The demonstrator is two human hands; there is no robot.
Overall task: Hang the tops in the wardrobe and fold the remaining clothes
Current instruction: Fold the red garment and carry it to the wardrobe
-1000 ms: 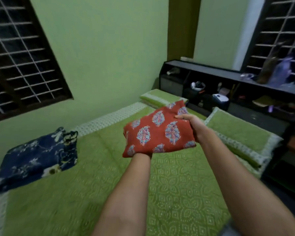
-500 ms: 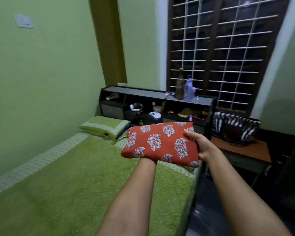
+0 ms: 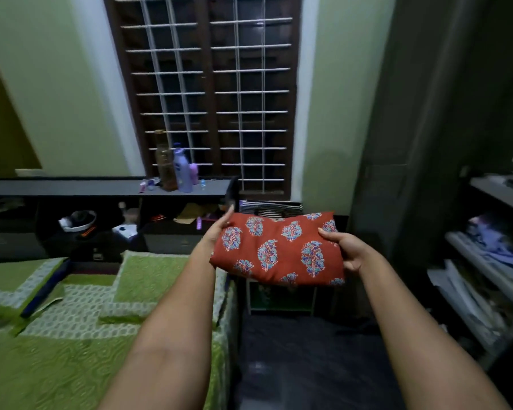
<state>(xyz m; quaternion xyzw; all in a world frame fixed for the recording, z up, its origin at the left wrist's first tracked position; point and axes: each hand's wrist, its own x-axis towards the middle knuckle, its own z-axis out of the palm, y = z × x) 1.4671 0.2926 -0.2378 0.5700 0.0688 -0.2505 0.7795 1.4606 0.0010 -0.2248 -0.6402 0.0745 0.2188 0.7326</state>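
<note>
- Head view: folded red printed garment (image 3: 279, 250) was held in the air past the bed (image 3: 107, 335) corner, left hand (image 3: 219, 232) gripping one end, right hand (image 3: 345, 250) the other.
- Risk: folds could slump if either grip loosened.
- Nearby: wardrobe shelves (image 3: 492, 261), seemingly full already; striped bag (image 3: 271, 208) behind; bottles (image 3: 176, 168) on headboard shelf.

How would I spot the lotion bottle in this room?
Find the barred window, then the black shelf below it. The lotion bottle stands there, pale purple and opaque, between a taller brown bottle and a small pink one.
</note>
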